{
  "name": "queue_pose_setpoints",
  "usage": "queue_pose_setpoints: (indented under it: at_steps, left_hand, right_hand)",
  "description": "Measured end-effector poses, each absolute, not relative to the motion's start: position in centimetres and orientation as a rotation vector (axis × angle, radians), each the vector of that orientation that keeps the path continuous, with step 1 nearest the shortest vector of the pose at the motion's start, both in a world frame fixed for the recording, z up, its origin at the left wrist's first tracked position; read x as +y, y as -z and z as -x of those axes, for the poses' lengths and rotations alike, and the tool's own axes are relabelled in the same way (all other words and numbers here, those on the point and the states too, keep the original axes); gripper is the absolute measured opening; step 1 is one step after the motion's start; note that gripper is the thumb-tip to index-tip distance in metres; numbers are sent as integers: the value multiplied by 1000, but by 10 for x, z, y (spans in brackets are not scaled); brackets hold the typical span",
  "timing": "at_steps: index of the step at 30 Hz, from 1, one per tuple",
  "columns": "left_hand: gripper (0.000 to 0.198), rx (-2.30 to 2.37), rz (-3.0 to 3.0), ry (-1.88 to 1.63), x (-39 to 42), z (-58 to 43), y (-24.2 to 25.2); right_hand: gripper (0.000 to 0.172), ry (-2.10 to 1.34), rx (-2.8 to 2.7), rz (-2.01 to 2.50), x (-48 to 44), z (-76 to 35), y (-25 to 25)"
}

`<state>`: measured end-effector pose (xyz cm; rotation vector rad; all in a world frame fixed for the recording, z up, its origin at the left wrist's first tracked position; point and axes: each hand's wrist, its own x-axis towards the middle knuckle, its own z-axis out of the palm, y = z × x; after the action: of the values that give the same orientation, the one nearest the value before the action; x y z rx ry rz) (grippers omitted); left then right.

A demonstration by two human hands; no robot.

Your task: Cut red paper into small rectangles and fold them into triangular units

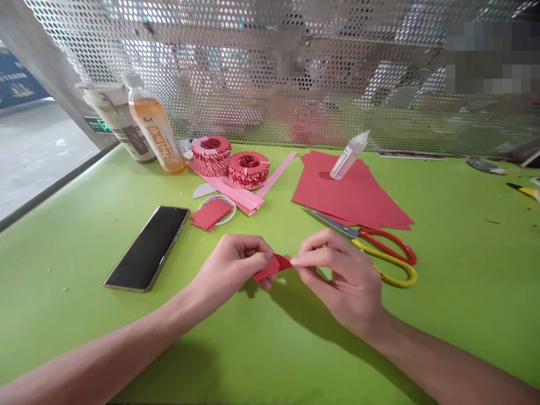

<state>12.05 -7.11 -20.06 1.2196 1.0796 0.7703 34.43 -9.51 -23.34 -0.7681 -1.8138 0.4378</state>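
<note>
Between my hands, low over the green table, is a small piece of red paper that looks folded. My left hand pinches its left part between thumb and fingers. With thumb and forefinger, my right hand grips a pointed corner at its right end. Just behind my right hand lie scissors with one red and one yellow handle, their blades touching the red paper sheets. Small red paper pieces rest on a white ring, beyond my left hand.
A dark-screened phone lies at left. Behind stand a drink bottle, a cup and two folded-paper rings near pink strips. A glue bottle stands on the red sheets. A perforated metal panel borders the back.
</note>
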Motion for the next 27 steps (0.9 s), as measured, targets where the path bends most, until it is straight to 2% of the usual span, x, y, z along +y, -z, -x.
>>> queue_pose_setpoints:
  at_steps: [5, 15, 20, 24, 27]
  left_hand:
    - [17, 1042, -1186, -811, -71, -120, 201]
    - [21, 1075, -1259, -809, -72, -120, 199]
    - [22, 1066, -1286, -817, -72, -120, 200]
    - [23, 1068, -1312, -769, -73, -120, 202]
    - [23, 1040, -1320, -737, -75, -120, 204]
  right_hand:
    - [34, -309, -1955, 728, -95, -352, 236]
    - [35, -356, -2011, 706, -93, -350, 236]
    - [30, -608, -1915, 791, -95, -345, 230]
    - [11, -990, -1708, 982, -93, -341, 228]
    - [27, -1205, -1675, 1062, -92, -339, 226]
